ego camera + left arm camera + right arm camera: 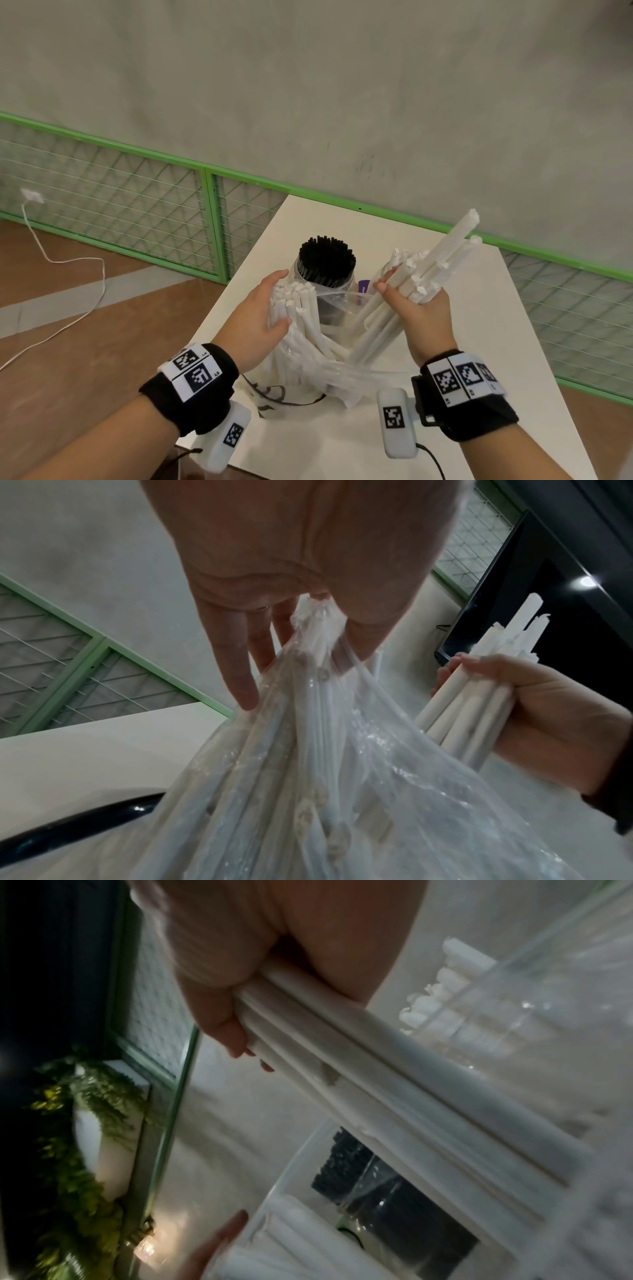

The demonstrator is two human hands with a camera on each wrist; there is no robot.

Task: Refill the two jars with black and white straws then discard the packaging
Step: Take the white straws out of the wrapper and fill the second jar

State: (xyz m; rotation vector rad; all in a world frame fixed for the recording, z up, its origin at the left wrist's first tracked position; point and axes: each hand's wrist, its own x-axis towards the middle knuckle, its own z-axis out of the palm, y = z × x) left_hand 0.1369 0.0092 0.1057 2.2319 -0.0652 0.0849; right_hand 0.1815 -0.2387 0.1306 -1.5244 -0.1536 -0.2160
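On the white table (445,394) stands a clear jar (325,274) packed full of black straws (325,255), their ends rising just above its rim. Just to its right is a second clear jar (385,274), mostly hidden behind the right hand; white wrapped straws poke out of its mouth, though how full it is cannot be told.

In front of the jars a clear plastic bag (308,370) sits on the table, open at the top and holding many white straws (294,308). The left hand (260,315) grips the bag near its mouth, thumb and fingers curled around the gathered plastic and the straw tops inside; the left wrist view shows the film bunched between thumb and fingers (236,669).

The right hand (421,308) is closed around a thick bundle of white straws (442,263), held tilted, its upper ends pointing up and right above the second jar, its lower ends reaching down into the bag's mouth
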